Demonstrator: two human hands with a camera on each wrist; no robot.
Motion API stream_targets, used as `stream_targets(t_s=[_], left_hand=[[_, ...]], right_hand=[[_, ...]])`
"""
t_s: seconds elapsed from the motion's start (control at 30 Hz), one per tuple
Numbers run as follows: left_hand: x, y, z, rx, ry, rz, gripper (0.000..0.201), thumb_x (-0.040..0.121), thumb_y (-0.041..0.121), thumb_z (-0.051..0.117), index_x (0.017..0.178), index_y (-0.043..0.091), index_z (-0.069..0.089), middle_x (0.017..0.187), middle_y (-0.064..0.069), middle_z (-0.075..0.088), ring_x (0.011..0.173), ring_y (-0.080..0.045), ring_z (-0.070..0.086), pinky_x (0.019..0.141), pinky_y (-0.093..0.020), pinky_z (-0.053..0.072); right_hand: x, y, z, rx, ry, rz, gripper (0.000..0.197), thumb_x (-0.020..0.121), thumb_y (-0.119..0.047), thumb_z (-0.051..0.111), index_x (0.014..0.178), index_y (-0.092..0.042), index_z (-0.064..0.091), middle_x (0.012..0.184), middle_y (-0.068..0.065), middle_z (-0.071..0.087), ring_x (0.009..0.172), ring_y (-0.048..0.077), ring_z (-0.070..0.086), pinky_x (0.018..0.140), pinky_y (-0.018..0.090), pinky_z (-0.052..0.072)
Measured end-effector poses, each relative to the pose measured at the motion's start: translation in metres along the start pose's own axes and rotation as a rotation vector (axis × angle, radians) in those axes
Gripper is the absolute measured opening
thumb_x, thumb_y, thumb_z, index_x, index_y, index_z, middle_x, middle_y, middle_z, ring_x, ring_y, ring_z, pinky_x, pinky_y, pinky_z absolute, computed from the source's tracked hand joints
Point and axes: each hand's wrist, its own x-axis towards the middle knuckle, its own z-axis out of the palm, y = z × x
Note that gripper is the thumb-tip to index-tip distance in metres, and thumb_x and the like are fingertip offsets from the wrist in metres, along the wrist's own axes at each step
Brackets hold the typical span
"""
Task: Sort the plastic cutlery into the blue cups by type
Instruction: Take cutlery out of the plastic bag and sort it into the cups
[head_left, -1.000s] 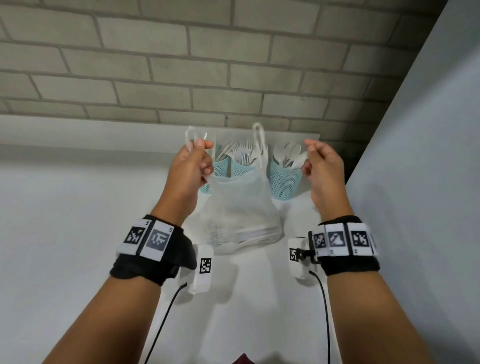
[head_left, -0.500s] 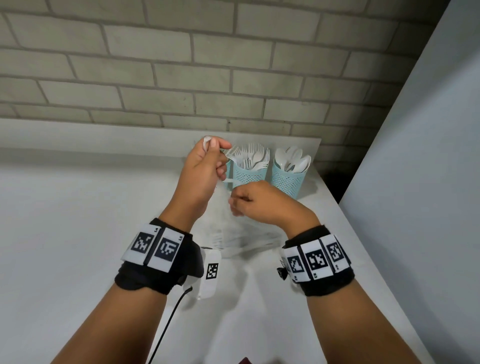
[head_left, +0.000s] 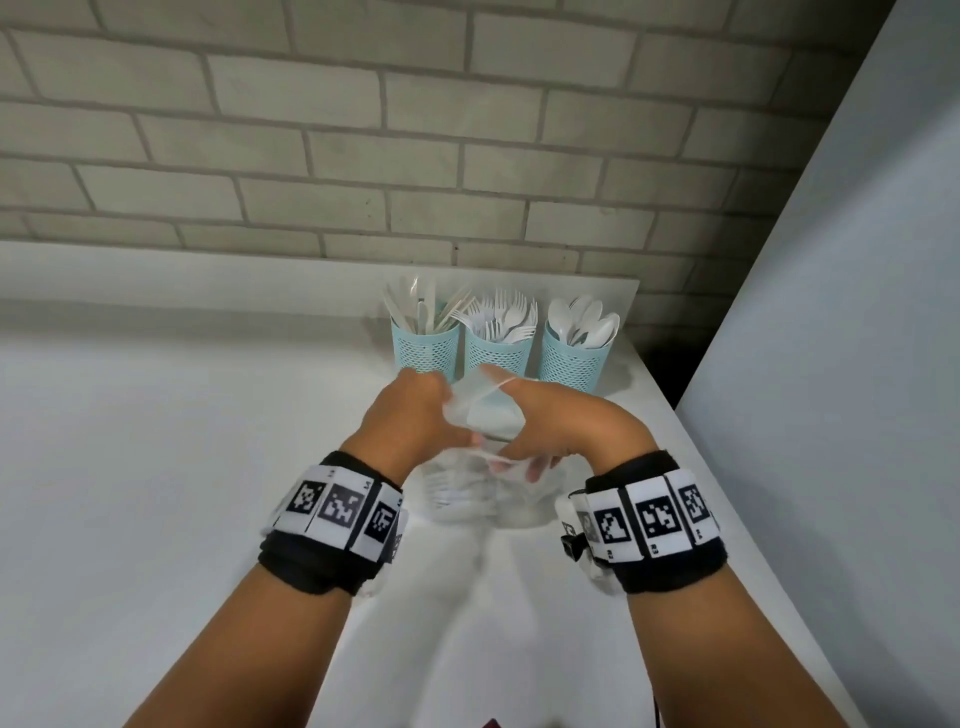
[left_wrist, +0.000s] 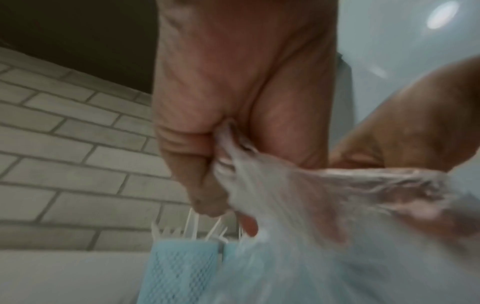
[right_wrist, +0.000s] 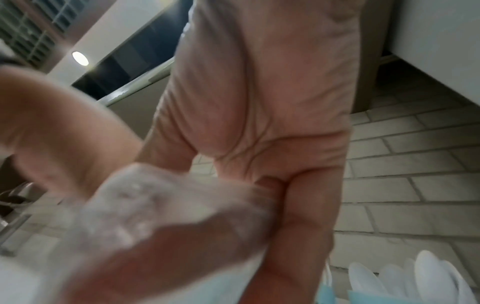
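Both hands, left (head_left: 410, 415) and right (head_left: 561, 421), having lowered the bag (head_left: 483, 415), are now clenching and knotting its handles at 6 o'clock of the filled cups (head_left: 497, 353); sorting seems finished.

Three blue mesh cups (head_left: 498, 353) lined up: one of knives (head_left: 415, 306), one of forks (head_left: 501, 314), one of spoons (head_left: 584, 325). Plus one clear plastic bag (head_left: 483, 410), two hands (head_left: 410, 421).

three blue cups (head_left: 497, 349) in a row, knives, forks, spoons sorted
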Motion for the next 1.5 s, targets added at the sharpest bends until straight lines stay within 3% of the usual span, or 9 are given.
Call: stream_targets(t_s=[0.13, 0.3, 0.5, 0.6, 0.73, 0.87, 1.1, 1.3, 1.5], left_hand=[[0.008, -0.023, 0.005, -0.162, -0.073, -0.129, 0.04, 0.088, 0.032, 0.061, 0.059, 0.012, 0.042, 0.063, -0.004, 0.047, 0.061, -0.019, 0.044, 0.056, -0.025, 0.032], [0.004, -0.039, -0.006, -1.275, -0.319, -0.282, 0.029, 0.091, 0.028, 0.054, 0.078, 0.008, 0.07, 0.085, -0.005, 0.069, 0.069, -0.014, 0.068, 0.062, -0.027, 0.059], [0.008, -0.049, 0.009, -1.977, -0.211, -0.628, 0.026, 0.099, 0.015, 0.04, 0.081, 0.004, 0.055, 0.07, -0.003, 0.063, 0.049, -0.016, 0.065, 0.052, -0.045, 0.056], [0.011, -0.049, 0.017, -1.761, -0.237, -0.682, 0.026, 0.098, 0.027, 0.045, 0.105, 0.004, 0.056, 0.104, -0.009, 0.058, 0.071, -0.02, 0.064, 0.061, -0.039, 0.058], [0.007, -0.038, 0.009, -1.166, -0.114, -0.513, 0.058, 0.088, 0.041, 0.059, 0.132, 0.009, 0.039, 0.123, -0.015, 0.052, 0.091, -0.022, 0.056, 0.074, -0.035, 0.053], [-0.001, -0.024, 0.007, -0.194, 0.064, -0.339, 0.059, 0.081, 0.052, 0.062, 0.122, 0.013, 0.045, 0.129, -0.011, 0.035, 0.117, -0.03, 0.043, 0.09, -0.037, 0.039], [0.001, -0.012, 0.03, -0.247, 0.023, -0.25, 0.045, 0.079, 0.032, 0.072, 0.108, 0.002, 0.055, 0.1, -0.007, 0.058, 0.097, -0.025, 0.059, 0.077, -0.028, 0.047], [0.011, -0.046, 0.03, -1.305, -0.018, -0.454, 0.01, 0.089, 0.007, 0.06, 0.083, 0.0, 0.062, 0.072, -0.009, 0.063, 0.066, -0.02, 0.055, 0.05, -0.022, 0.05], [0.01, -0.056, 0.036, -1.993, -0.1, -0.707, 0.017, 0.098, 0.0, 0.037, 0.095, -0.002, 0.053, 0.071, -0.015, 0.065, 0.062, -0.021, 0.065, 0.04, -0.027, 0.052]], right_hand=[[-0.007, 0.018, -0.009, 0.145, -0.003, 0.053, 0.1, 0.081, -0.012, 0.071, 0.148, -0.041, 0.003, 0.148, 0.011, 0.036, 0.054, 0.012, 0.063, 0.067, 0.032, 0.059], [-0.002, 0.036, -0.013, 0.35, 0.06, 0.08, 0.067, 0.088, -0.034, 0.063, 0.146, -0.034, 0.027, 0.134, 0.001, 0.052, 0.045, 0.007, 0.059, 0.054, 0.021, 0.054], [0.015, 0.051, 0.008, 0.645, 0.131, 0.182, 0.036, 0.096, -0.03, 0.051, 0.131, -0.024, 0.053, 0.101, 0.008, 0.063, 0.065, 0.019, 0.069, 0.049, 0.025, 0.056], [0.019, 0.055, 0.017, 0.664, 0.252, 0.232, 0.024, 0.095, -0.021, 0.054, 0.114, -0.01, 0.063, 0.084, 0.007, 0.066, 0.042, 0.009, 0.057, 0.047, 0.02, 0.052], [0.016, 0.058, 0.011, 0.367, 0.615, 0.189, 0.016, 0.086, -0.026, 0.065, 0.086, -0.01, 0.066, 0.09, 0.003, 0.065, 0.086, 0.018, 0.061, 0.076, 0.026, 0.046], [0.013, 0.039, 0.012, 0.076, 0.469, 0.27, 0.048, 0.09, -0.046, 0.055, 0.112, -0.004, 0.06, 0.117, 0.013, 0.061, 0.109, 0.029, 0.056, 0.087, 0.032, 0.043], [0.039, 0.013, 0.048, 0.099, 0.493, 0.18, 0.036, 0.091, -0.006, 0.055, 0.127, -0.002, 0.051, 0.116, 0.016, 0.062, 0.11, 0.031, 0.059, 0.086, 0.031, 0.046], [0.035, 0.042, 0.024, 1.207, 0.449, 0.273, 0.013, 0.095, -0.002, 0.049, 0.088, 0.004, 0.058, 0.045, 0.003, 0.06, 0.044, 0.01, 0.061, 0.044, 0.019, 0.048], [0.029, 0.069, 0.025, 2.124, 0.305, 0.406, 0.023, 0.097, 0.007, 0.03, 0.088, 0.007, 0.051, 0.058, 0.017, 0.061, 0.047, 0.022, 0.063, 0.041, 0.028, 0.053]])
